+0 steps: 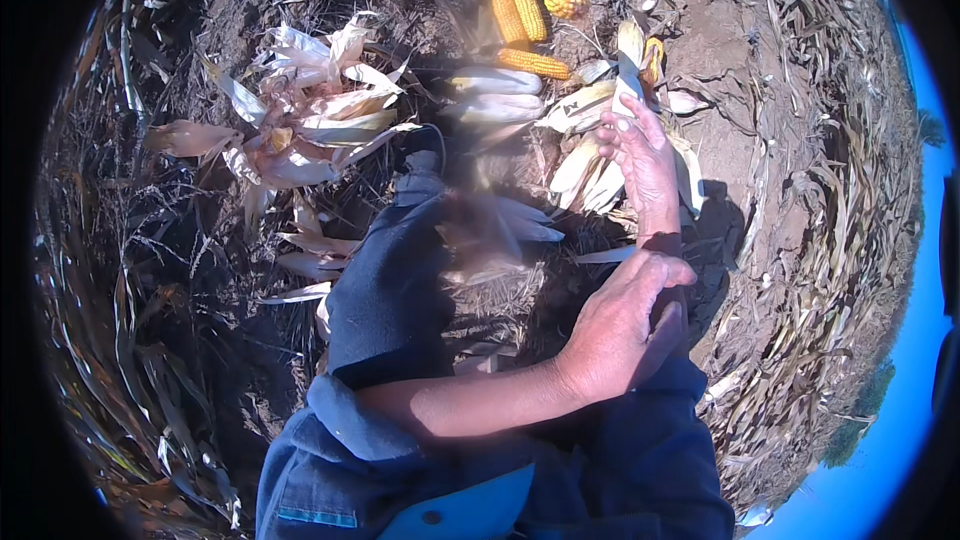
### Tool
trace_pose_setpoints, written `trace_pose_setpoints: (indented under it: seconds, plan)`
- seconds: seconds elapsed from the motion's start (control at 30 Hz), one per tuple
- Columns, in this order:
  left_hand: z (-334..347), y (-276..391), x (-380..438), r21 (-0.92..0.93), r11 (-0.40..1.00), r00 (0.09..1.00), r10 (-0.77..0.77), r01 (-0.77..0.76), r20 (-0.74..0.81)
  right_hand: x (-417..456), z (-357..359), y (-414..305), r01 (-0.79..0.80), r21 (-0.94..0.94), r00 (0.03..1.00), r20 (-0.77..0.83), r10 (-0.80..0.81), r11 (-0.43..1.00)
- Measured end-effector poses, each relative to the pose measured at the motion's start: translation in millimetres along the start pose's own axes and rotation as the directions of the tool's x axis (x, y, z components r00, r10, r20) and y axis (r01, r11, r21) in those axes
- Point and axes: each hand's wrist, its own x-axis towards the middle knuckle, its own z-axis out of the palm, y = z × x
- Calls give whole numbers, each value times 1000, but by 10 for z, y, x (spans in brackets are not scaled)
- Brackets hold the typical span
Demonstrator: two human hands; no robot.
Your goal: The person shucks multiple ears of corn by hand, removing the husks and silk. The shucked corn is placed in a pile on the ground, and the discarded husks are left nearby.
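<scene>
My left hand reaches across my body and rests its fingers on or just over my right forearm. Both the thumb and fingers are apart, with nothing seen between them. Beyond it, my right hand is palm partly up with curled, spread fingers, over some pale corn husks. Its fingertips are near a husk-wrapped ear of corn; whether they touch it I cannot tell. Several husked yellow ears of corn lie on the soil at the top centre, one of them end-on. Below them are pale husk-covered ears.
A large heap of opened dry husks lies left of centre. My bent leg in dark trousers is beside it. Dry corn stalks and leaves cover the ground at the right, and more stalks are at the left.
</scene>
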Motion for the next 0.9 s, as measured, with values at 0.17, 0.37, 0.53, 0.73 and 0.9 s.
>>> trace_pose_setpoints:
  seconds: [0.17, 0.37, 0.53, 0.73, 0.9]
  plan:
    - [-251, 298, -207, -122, 945, 922, -259, 304, 287, 218, -785, 1337, -483, -238, 873, -207, 442, 843]
    - [-308, 232, -213, -240, 848, 837, -345, 472, 425, 126, -983, 2864, -382, -319, 847, -497, 190, 867]
    - [-292, 149, -127, -315, 768, 823, -462, 557, 330, 365, -545, 2841, -552, -431, 730, -664, 162, 714]
    - [-137, 65, -251, -499, 550, 732, -602, 670, 318, 399, -605, 3072, -419, 60, 847, -334, 413, 906]
    - [-181, 77, -133, -385, 644, 746, -510, 661, 428, 36, -389, 2469, -445, 635, 856, 94, 508, 632]
